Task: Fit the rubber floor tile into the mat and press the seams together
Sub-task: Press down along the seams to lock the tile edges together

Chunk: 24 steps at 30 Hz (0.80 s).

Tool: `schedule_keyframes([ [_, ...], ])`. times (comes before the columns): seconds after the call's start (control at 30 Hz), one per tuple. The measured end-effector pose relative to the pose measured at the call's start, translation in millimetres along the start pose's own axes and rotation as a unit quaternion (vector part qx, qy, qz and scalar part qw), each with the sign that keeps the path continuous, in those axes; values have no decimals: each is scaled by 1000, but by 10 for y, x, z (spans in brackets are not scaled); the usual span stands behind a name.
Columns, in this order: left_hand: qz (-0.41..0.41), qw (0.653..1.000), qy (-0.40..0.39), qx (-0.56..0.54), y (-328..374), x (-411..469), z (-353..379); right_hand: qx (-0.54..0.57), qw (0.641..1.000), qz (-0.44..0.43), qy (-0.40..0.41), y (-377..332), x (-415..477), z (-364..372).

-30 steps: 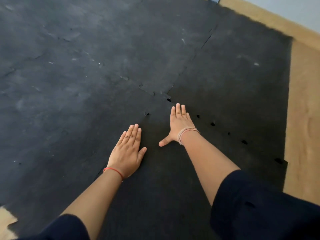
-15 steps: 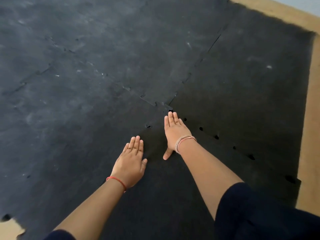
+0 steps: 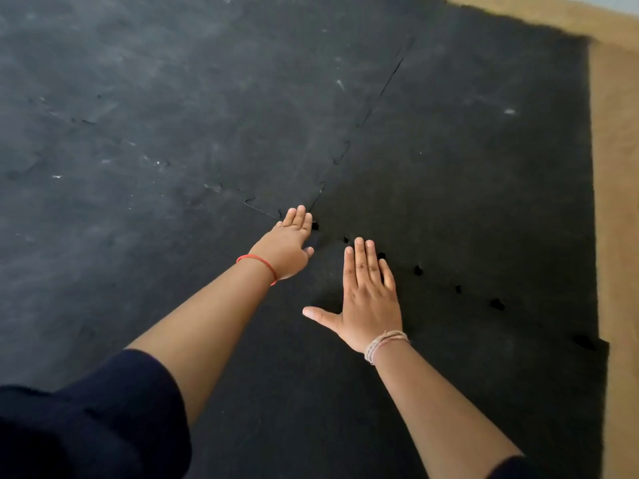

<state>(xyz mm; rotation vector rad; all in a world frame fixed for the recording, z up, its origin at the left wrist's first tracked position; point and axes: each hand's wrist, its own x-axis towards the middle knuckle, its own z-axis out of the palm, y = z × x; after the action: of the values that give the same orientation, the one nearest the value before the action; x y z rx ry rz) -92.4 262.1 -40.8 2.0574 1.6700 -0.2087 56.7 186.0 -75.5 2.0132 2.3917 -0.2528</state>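
Both hands flat, fingers spread, grasping nothing: left hand [image 3: 288, 245] at the seam [image 3: 418, 270] corner, right hand [image 3: 370, 299] beside it. Tile [image 3: 311, 392] looks heavy, grippy; press along seam.

The left hand [image 3: 288, 245] has reached forward, its fingertips now at the corner where the seams meet, ahead of the right hand [image 3: 368, 302]. The right hand has drawn back along the notched seam [image 3: 418, 270], thumb spread wide, flat on the rubber tile [image 3: 311, 392].

hands [image 3: 328, 271] on tile [image 3: 311, 392], mat [image 3: 138, 133] left
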Motion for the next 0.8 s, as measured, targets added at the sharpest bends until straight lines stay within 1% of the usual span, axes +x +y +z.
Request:
schedule_keyframes([
  [0.1,-22,999,-14,40,68,21,-3,3,1000,-12,3,20,7,2],
  [0.2,-25,998,-26,44,80,21,-12,7,1000,-2,-1,17,11,-17],
  [0.33,-11,999,1,43,34,31,-45,9,1000,-19,21,24,20,-61],
  [0.4,-12,999,12,29,43,46,-89,27,999,-23,-41,43,80,-168],
  [0.47,-10,999,31,16,79,15,-112,18,996,-12,-90,30,204,-325],
  [0.53,-9,999,52,9,121,-30,-112,-6,995,-14,-102,33,279,-414],
  [0.67,-3,999,51,-14,114,-46,-47,-45,992,-26,-114,52,224,-441],
  [0.8,2,999,31,-36,34,15,57,-74,983,-24,-168,5,365,-442],
])
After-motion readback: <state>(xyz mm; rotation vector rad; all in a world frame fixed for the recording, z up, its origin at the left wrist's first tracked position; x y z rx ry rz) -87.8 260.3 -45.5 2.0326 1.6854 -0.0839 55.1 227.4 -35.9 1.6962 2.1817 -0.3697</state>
